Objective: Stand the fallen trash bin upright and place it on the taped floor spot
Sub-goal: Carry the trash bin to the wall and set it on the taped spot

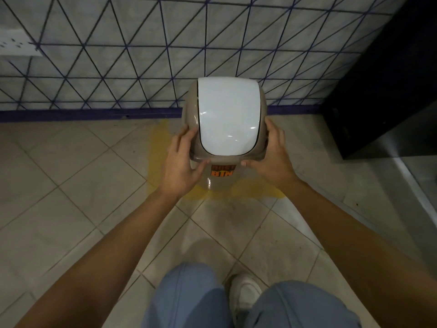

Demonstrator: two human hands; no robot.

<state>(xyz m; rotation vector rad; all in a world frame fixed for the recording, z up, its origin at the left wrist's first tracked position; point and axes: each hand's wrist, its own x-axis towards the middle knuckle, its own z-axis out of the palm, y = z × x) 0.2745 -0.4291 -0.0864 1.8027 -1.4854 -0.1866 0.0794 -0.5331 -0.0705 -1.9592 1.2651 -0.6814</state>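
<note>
The trash bin [225, 119] stands upright, seen from above: a beige body with a white swing lid and an orange "DUST BIN" sticker on its front. It sits inside the yellow taped floor spot [248, 191], whose left and front strips show around it. My left hand [182, 165] grips the lid's left front corner. My right hand [269, 159] grips the right front corner. The bin's base is hidden under the lid.
A wall [118, 55] with a dark triangle pattern and a purple skirting rises right behind the bin. A black cabinet [383, 91] stands close on the right. Pale floor tiles [71, 185] spread to the left and front. My knees and a white shoe [244, 294] are below.
</note>
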